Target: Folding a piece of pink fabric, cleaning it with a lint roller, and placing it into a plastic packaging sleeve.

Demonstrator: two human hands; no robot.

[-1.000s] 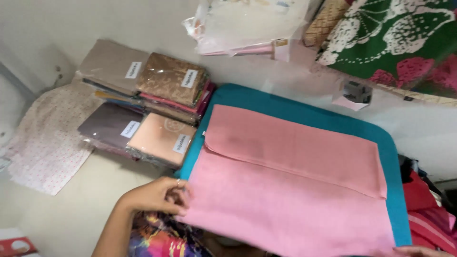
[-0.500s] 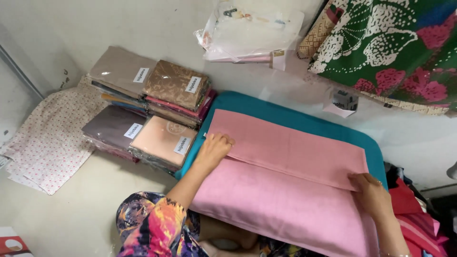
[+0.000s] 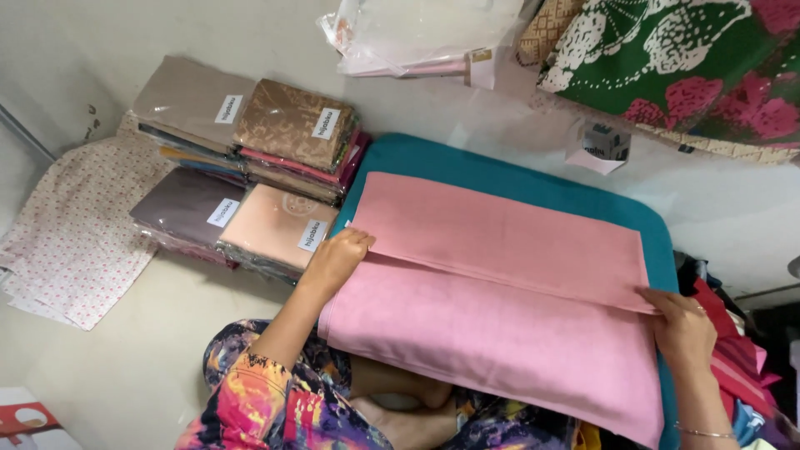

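Pale floor space is taken up by a teal cushioned mat [image 3: 517, 179], on which a pink rectangular woven cloth [image 3: 500, 300] is spread.

Its folded edge is pinched at both ends: left hand [image 3: 337, 260] fingers curled together, right hand [image 3: 685, 327] fingers gripping. The long axis is stretched between the fingers, equally near both; wrapped fabric packets [image 3: 275, 225] are stacked beyond the left fingertips.
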